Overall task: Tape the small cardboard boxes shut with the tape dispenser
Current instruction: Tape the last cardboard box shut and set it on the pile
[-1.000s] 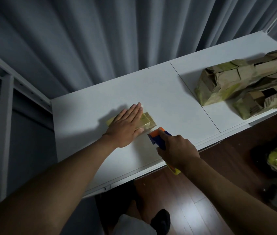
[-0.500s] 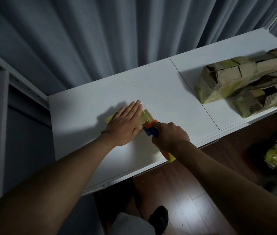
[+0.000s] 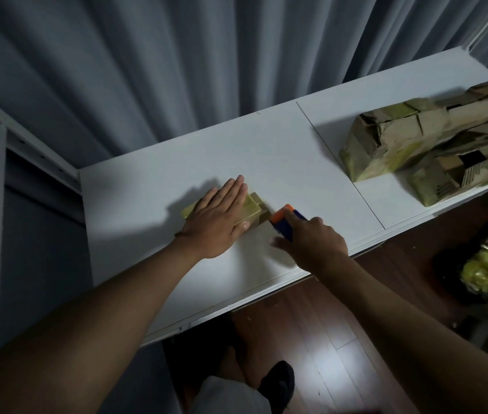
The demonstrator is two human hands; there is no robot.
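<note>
Head view: box [image 3: 252, 207] under left hand [image 3: 217, 220], dispenser [image 3: 287, 220] beside.

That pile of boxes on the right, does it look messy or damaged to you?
Yes. The pile of boxes at the table's right end lies jumbled, boxes tilted against one another, some with open, ragged flaps and yellowish tape patches.

Dim room: grey curtains [image 3: 177, 70] behind a white worktop [image 3: 266, 150], glossy dark wood floor [image 3: 326, 339] underneath.
</note>
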